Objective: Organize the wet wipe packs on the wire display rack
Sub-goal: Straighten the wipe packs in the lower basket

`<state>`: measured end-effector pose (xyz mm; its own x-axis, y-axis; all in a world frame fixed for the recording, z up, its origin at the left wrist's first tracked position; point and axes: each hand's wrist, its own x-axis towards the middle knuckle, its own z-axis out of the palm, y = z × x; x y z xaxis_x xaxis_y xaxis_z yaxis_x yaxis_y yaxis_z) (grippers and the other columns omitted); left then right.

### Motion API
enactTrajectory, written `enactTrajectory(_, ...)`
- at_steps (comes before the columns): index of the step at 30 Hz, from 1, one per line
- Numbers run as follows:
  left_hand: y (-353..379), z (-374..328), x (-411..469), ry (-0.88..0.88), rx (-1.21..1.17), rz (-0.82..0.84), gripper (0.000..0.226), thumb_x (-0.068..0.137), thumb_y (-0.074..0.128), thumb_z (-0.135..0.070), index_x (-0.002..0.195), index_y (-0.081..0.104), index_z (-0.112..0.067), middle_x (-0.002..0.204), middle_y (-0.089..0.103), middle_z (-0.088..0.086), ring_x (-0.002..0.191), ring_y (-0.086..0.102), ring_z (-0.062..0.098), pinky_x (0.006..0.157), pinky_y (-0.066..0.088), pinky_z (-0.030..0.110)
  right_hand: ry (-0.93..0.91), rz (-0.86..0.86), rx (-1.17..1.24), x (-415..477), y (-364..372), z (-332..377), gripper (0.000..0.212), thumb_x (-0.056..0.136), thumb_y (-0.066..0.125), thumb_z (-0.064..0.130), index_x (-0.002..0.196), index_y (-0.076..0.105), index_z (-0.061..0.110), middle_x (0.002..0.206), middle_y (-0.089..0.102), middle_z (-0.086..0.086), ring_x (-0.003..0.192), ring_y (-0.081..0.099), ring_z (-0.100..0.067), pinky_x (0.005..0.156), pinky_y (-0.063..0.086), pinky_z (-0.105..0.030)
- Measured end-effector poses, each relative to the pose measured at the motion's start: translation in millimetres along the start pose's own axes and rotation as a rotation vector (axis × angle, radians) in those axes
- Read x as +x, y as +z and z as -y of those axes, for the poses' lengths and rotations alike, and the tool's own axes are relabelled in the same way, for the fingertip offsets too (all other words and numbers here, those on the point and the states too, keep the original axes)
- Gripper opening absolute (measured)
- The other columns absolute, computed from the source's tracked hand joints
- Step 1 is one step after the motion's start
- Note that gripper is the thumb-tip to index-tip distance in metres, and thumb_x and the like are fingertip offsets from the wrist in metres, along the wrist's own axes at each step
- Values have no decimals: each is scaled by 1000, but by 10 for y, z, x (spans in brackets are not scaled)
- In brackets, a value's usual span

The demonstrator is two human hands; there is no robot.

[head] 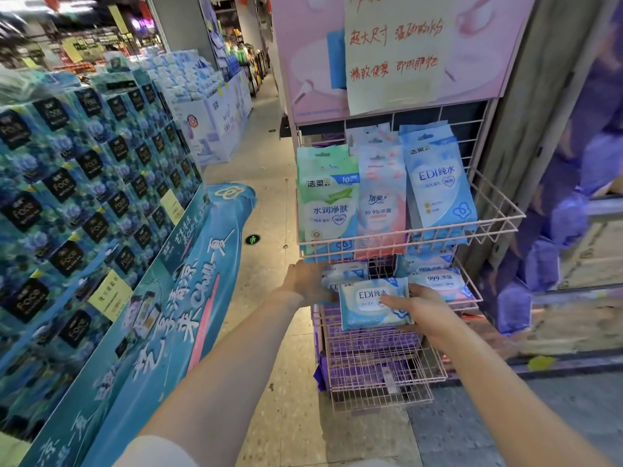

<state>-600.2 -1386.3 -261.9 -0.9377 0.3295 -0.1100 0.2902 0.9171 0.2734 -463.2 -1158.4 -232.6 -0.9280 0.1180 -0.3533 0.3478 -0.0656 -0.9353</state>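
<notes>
A pink wire display rack point(499, 219) stands ahead with several tiers. Its top basket holds upright green point(328, 203), pink point(382, 203) and blue point(438, 190) wet wipe packs. My right hand point(423, 310) is shut on a blue-and-white EDI wipe pack point(372, 303), held flat in front of the second basket. My left hand point(305, 281) reaches into that basket's left side and touches another blue pack point(344, 276) there; its fingers are partly hidden. More packs marked 999 point(438, 281) lie in the basket's right side.
Purple packs point(367, 369) fill the lower wire baskets. A tall blue stack of tissue boxes point(84, 183) with a teal banner stands to the left. A pink poster with a handwritten sign point(394, 52) tops the rack. The tiled aisle floor point(266, 203) runs between them.
</notes>
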Motion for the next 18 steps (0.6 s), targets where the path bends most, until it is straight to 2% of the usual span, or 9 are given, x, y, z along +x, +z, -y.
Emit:
enactTrajectory(2, -23, -9, 40, -103, -58, -33, 62, 73, 77, -56, 123, 66, -22, 124, 67, 7, 115, 63, 30, 100, 51, 40, -5, 7, -14, 4, 26, 36, 22, 84, 81, 11, 99, 66, 17, 89, 78, -1, 79, 73, -16, 68, 59, -32)
enactTrajectory(4, -9, -37, 71, -165, -88, -69, 49, 81, 76, -45, 120, 68, -15, 124, 67, 9, 115, 62, 30, 99, 50, 37, -22, 8, -22, 21, 57, 85, 19, 85, 78, 7, 93, 64, 17, 86, 74, -1, 71, 70, -13, 55, 55, -26)
enactTrajectory(6, 55, -73, 96, -116, -108, -172, 39, 82, 76, -28, 119, 65, -20, 121, 67, 5, 112, 63, 28, 95, 54, 37, -29, -10, -17, 58, 90, 114, 21, 85, 78, 6, 89, 61, 18, 84, 71, -2, 71, 66, -15, 59, 55, -29)
enactTrajectory(9, 136, -111, 97, -63, 51, -274, 38, 86, 73, -21, 121, 61, -20, 124, 66, 6, 113, 62, 31, 92, 56, 42, -42, -32, -44, 102, 155, 123, 19, 85, 79, 10, 97, 65, 14, 85, 72, 0, 72, 66, -13, 58, 52, -27)
enactTrajectory(11, 164, -113, 108, -50, 103, -269, 31, 91, 67, -19, 122, 61, -15, 124, 66, 10, 114, 61, 33, 92, 55, 41, -63, -43, -79, 136, 184, 118, 23, 84, 81, 13, 103, 68, 11, 87, 73, 2, 74, 66, -10, 56, 48, -21)
enactTrajectory(13, 170, -51, 154, -56, 0, -245, 28, 92, 67, -20, 119, 64, -13, 121, 68, 10, 113, 63, 33, 89, 56, 39, -70, -38, -96, 160, 200, 131, 22, 84, 81, 13, 101, 67, 12, 85, 72, 5, 73, 65, -7, 52, 47, -16)
enactTrajectory(15, 152, 50, 154, -98, -198, -182, 41, 86, 73, -27, 124, 62, -16, 122, 67, 4, 115, 64, 25, 89, 57, 35, -61, -41, -103, 172, 221, 161, 23, 83, 82, 14, 100, 67, 12, 85, 71, 3, 73, 65, -9, 55, 48, -21)
enactTrajectory(17, 128, 142, 106, -66, -410, -208, 68, 72, 84, -36, 131, 55, -22, 127, 64, -6, 119, 60, 16, 93, 57, 35, -39, -42, -117, 204, 229, 159, 27, 84, 81, 18, 104, 65, 12, 88, 69, 2, 77, 64, -13, 65, 50, -28)
enactTrajectory(18, 109, 159, 76, -58, -455, -239, 71, 70, 85, -38, 132, 55, -26, 128, 63, -7, 120, 58, 15, 95, 56, 36, -29, -42, -131, 211, 237, 166, 29, 84, 81, 20, 106, 63, 12, 89, 68, 1, 79, 63, -14, 70, 51, -31)
